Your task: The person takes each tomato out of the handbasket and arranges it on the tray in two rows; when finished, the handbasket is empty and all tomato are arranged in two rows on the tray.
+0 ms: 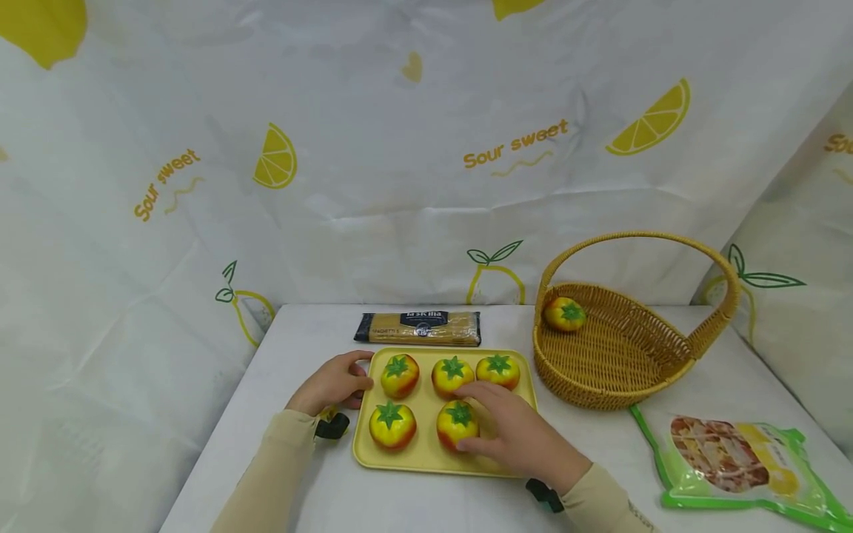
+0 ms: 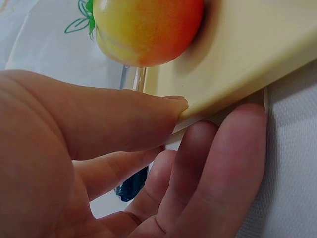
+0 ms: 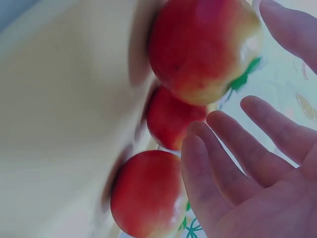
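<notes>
My left hand (image 1: 335, 383) pinches the left rim of a yellow tray (image 1: 425, 448); in the left wrist view the thumb lies on the edge with the fingers beneath. Several yellow-red tomatoes with green star-shaped tops sit on the tray, including a back-left tomato (image 1: 400, 375) and a front-left tomato (image 1: 392, 426). Over the tray's right side, my right hand (image 1: 523, 437) spreads its fingers around the front-right tomato (image 1: 457, 428). The right wrist view shows loose, parted fingers (image 3: 237, 144) beside a red-sided tomato (image 3: 198, 49), with nothing gripped.
A wicker basket (image 1: 616, 392) with a tall handle stands right of the tray, one tomato (image 1: 565, 314) inside. Behind the tray lies a spaghetti pack (image 1: 386, 329). A green-edged food bag (image 1: 740, 466) lies at the right. A white printed cloth (image 1: 400, 185) hangs behind the table.
</notes>
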Tool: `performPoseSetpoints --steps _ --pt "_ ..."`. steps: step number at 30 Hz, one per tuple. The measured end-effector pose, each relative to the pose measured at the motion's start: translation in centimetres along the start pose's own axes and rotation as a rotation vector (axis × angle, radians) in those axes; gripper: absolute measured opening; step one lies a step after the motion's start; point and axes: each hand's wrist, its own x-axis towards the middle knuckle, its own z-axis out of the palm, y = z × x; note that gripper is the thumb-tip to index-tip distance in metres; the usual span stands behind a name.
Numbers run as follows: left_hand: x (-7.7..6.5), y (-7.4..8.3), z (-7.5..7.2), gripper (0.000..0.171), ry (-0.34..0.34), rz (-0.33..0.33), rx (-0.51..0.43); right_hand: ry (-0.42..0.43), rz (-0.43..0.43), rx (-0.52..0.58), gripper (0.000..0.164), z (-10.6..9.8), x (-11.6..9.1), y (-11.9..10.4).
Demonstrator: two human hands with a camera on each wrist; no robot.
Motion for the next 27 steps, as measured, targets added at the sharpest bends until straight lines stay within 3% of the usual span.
performPoseSetpoints --steps 10,15,27 --pt "0.2 0.5 0.0 0.060 -0.004 0.009 0.015 0.030 0.037 0.012 0.062 -2.0 -0.3 0.2" --pt "0.0 0.5 -0.2 0.061 0.006 0.012 0.031 0.099 0.057 -0.006 0.059 -3.6 -0.3 0.9" --pt "-0.5 0.2 0.1 0.061 0.008 0.008 0.040 0.197 0.151 -0.171 0.057 -11.7 -1.3 5.7"
